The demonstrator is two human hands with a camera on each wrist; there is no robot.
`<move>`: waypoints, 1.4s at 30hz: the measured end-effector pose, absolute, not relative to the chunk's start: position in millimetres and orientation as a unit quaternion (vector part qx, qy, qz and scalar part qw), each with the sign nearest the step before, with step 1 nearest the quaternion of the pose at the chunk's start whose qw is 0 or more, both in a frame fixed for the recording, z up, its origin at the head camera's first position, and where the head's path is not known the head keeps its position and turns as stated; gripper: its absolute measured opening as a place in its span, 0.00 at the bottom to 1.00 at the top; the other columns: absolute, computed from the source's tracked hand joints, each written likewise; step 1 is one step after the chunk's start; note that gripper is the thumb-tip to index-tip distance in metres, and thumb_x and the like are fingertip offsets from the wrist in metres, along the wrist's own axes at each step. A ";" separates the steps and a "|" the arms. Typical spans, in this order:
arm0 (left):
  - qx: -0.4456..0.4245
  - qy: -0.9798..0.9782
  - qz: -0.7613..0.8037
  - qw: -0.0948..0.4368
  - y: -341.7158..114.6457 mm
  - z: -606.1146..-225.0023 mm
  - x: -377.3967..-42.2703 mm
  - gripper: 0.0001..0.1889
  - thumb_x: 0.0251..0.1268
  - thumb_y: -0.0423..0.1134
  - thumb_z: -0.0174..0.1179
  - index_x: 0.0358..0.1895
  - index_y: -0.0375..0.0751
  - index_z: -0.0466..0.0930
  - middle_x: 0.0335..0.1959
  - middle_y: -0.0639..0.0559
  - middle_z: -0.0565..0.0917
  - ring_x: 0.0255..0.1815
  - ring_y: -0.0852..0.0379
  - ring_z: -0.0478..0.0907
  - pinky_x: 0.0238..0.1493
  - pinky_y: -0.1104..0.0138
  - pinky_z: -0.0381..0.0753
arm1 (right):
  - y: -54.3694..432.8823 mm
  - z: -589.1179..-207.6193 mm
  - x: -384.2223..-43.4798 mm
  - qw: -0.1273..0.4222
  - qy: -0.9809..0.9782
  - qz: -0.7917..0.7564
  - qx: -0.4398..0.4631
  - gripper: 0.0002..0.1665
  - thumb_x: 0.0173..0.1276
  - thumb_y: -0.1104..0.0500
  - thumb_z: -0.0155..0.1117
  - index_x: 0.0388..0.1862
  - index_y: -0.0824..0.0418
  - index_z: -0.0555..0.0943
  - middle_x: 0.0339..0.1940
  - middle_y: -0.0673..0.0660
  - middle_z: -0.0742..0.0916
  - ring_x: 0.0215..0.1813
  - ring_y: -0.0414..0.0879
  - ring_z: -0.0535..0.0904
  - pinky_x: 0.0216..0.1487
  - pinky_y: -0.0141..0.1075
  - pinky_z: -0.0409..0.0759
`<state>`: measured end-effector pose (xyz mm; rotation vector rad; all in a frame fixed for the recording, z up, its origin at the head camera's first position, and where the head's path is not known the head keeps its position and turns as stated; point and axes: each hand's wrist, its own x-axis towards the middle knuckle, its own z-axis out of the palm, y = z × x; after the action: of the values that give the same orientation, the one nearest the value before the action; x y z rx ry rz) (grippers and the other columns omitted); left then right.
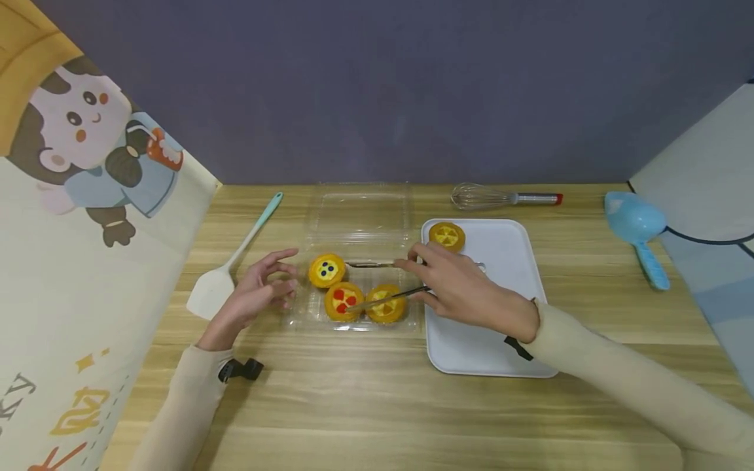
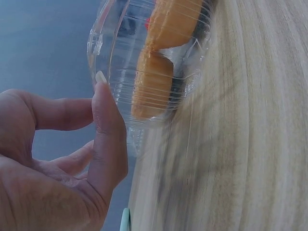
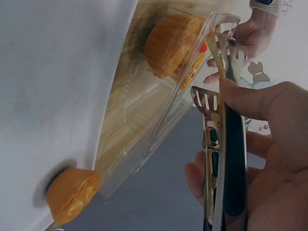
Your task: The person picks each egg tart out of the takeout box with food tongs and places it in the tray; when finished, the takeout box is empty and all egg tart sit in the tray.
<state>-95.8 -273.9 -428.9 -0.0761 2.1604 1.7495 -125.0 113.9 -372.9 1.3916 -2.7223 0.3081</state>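
My right hand [image 1: 465, 284] grips a pair of metal tongs [image 3: 234, 159] with dark handle grips. The tong arms stand apart over a clear plastic container [image 1: 353, 325], nothing clamped between them. In the container lie three egg tarts: one with blue dots [image 1: 326, 269], one with red pieces [image 1: 340, 297] under a tong tip, and one with yellow pieces [image 1: 385, 306]. My left hand [image 1: 256, 292] is beside the container's left edge, fingers apart and loosely bent. In the left wrist view its thumb tip overlaps the container's rim. Another yellow-topped tart [image 1: 446, 236] sits on a white tray [image 1: 489, 356].
The container's hinged lid [image 1: 359, 212] lies folded back behind it. A white spatula [image 1: 213, 291] with a green handle lies left. A whisk [image 1: 506, 197] lies at the back, and a blue scoop [image 1: 639, 222] at the far right. A dark wall panel [image 1: 377, 91] closes off the back.
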 end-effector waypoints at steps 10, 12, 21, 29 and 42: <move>-0.029 0.766 0.618 0.176 -274.5 -430.2 -96.6 0.37 0.74 0.26 0.56 0.83 0.42 0.54 0.60 0.35 0.72 0.36 0.57 0.83 0.32 0.66 0.90 | 104.1 -372.7 -125.3 0.007 -0.879 0.089 0.469 0.34 0.63 0.50 0.80 0.68 0.51 0.82 0.52 0.53 0.81 0.44 0.44 0.76 0.24 0.27 0.75; -0.029 0.767 0.616 0.176 -274.6 -430.8 -96.7 0.37 0.74 0.26 0.56 0.83 0.41 0.55 0.60 0.35 0.72 0.36 0.56 0.83 0.32 0.66 0.90 | 103.0 -374.6 -125.9 0.008 -0.877 0.084 0.472 0.33 0.63 0.50 0.80 0.67 0.51 0.82 0.53 0.53 0.82 0.44 0.44 0.76 0.25 0.28 0.76; -0.033 0.762 0.622 0.176 -274.1 -431.0 -96.9 0.36 0.75 0.26 0.55 0.83 0.41 0.55 0.60 0.35 0.71 0.36 0.56 0.83 0.32 0.67 0.90 | 94.1 -382.2 -132.3 0.008 -0.870 0.084 0.485 0.31 0.64 0.49 0.79 0.65 0.52 0.83 0.54 0.54 0.83 0.47 0.45 0.78 0.34 0.35 0.84; -0.033 0.761 0.623 0.175 -274.3 -431.0 -97.1 0.37 0.74 0.25 0.55 0.83 0.42 0.55 0.61 0.35 0.71 0.36 0.56 0.83 0.33 0.66 0.90 | 90.0 -380.1 -133.4 -0.003 -0.869 0.079 0.489 0.28 0.65 0.51 0.78 0.64 0.52 0.84 0.53 0.54 0.83 0.47 0.46 0.78 0.35 0.35 0.84; -0.036 0.758 0.627 0.178 -272.9 -429.0 -96.3 0.37 0.73 0.24 0.54 0.83 0.41 0.55 0.60 0.36 0.71 0.35 0.58 0.83 0.33 0.67 0.90 | 90.0 -377.8 -139.5 -0.004 -0.862 0.074 0.502 0.30 0.63 0.52 0.80 0.63 0.53 0.84 0.54 0.55 0.83 0.48 0.48 0.79 0.34 0.36 0.85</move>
<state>-96.3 -272.9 -429.0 -0.1006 2.1435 1.7734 -139.5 90.0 -377.8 1.5807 -2.7151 0.2325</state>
